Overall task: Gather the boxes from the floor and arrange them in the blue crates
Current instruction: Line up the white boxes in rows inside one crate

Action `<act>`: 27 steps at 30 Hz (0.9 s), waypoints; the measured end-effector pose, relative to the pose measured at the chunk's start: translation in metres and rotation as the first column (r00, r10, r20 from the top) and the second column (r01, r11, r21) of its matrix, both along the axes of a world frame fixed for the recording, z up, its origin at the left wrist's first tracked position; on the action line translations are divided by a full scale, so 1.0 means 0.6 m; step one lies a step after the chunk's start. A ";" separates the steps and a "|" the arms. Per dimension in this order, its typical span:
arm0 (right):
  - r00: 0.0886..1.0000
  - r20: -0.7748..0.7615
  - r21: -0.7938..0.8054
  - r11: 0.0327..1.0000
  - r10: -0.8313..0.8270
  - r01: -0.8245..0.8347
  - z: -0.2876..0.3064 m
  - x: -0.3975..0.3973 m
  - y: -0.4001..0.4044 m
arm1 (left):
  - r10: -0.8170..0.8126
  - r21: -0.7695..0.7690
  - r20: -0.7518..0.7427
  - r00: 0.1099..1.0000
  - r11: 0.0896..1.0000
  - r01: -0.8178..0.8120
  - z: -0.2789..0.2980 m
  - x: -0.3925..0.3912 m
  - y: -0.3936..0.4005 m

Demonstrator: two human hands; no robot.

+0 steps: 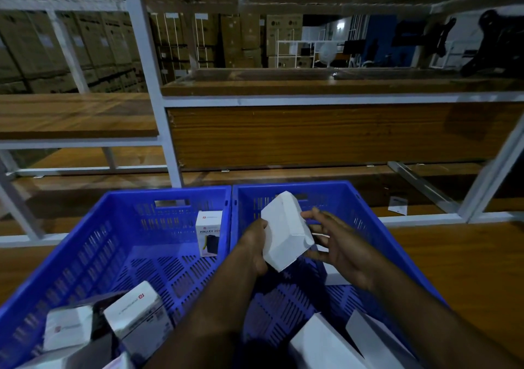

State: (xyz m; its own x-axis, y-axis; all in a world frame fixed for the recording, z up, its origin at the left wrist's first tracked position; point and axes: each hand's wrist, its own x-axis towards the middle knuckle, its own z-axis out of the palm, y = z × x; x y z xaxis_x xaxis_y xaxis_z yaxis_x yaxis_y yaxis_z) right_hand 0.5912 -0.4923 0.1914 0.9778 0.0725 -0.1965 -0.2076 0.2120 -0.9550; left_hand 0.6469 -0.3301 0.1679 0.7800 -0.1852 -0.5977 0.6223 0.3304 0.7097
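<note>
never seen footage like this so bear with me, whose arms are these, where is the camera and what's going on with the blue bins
There is no machine here. The one picture comes from a camera worn on a person's head, looking forward and down, so the arms are the wearer's own. Two blue crates stand side by side before a shelf rack: the left crate and the right crate. The left hand has its grip on a plain white box above the right crate, while the right hand reaches to its other side with loose fingers. In the left crate, a printed box stands upright at the far right corner, and more boxes lie near the front.
</note>
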 end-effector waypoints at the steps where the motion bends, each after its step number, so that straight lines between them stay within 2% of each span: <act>1: 1.000 -0.023 -0.012 1.000 0.010 -0.011 -0.003 0.000 0.000 | 0.005 -0.016 0.005 1.000 1.000 -0.005 0.001 -0.001 -0.002; 3: 0.994 -0.098 -0.034 0.998 0.039 -0.043 -0.012 0.002 -0.002 | 0.000 0.012 0.042 0.999 1.000 -0.001 0.000 0.000 -0.007; 5: 0.981 -0.185 -0.060 0.996 0.051 -0.063 -0.025 0.004 -0.004 | -0.033 0.110 0.094 0.995 0.994 0.022 -0.008 0.005 -0.011; 8: 0.966 -0.257 -0.064 0.998 -0.006 -0.010 -0.052 0.012 -0.009 | -0.157 0.254 0.129 0.979 0.960 0.120 -0.016 0.001 -0.014; 11: 0.956 -0.270 -0.034 0.994 -0.111 0.106 -0.076 0.024 -0.016 | -0.378 0.420 0.146 0.914 0.860 0.289 -0.013 -0.014 -0.019; 14: 0.940 -0.307 0.026 0.985 -0.152 0.168 -0.096 0.033 -0.019 | -0.512 0.521 0.134 0.849 0.765 0.379 -0.021 -0.018 -0.026; 17: 0.926 -0.336 0.069 0.976 -0.173 0.208 -0.115 0.040 -0.020 | -0.602 0.682 0.099 0.792 0.621 0.387 -0.038 -0.008 -0.029; 20: 0.921 -0.352 0.050 0.979 -0.166 0.196 -0.124 0.039 -0.021 | -0.723 0.848 -0.021 0.690 0.353 0.396 -0.041 -0.001 -0.038; 22: 0.921 -0.363 -0.026 0.989 -0.143 0.144 -0.125 0.036 -0.023 | -0.760 0.886 -0.080 0.644 0.241 0.396 -0.039 0.000 -0.044; 24: 0.920 -0.373 -0.180 0.982 -0.124 0.060 -0.117 0.030 -0.025 | -0.784 0.906 -0.123 0.609 0.161 0.390 -0.040 0.000 -0.050; 27: 0.929 -0.367 -0.463 0.877 -0.056 -0.130 -0.102 0.022 -0.021 | -0.801 0.910 -0.174 0.573 0.092 0.404 -0.047 -0.001 -0.055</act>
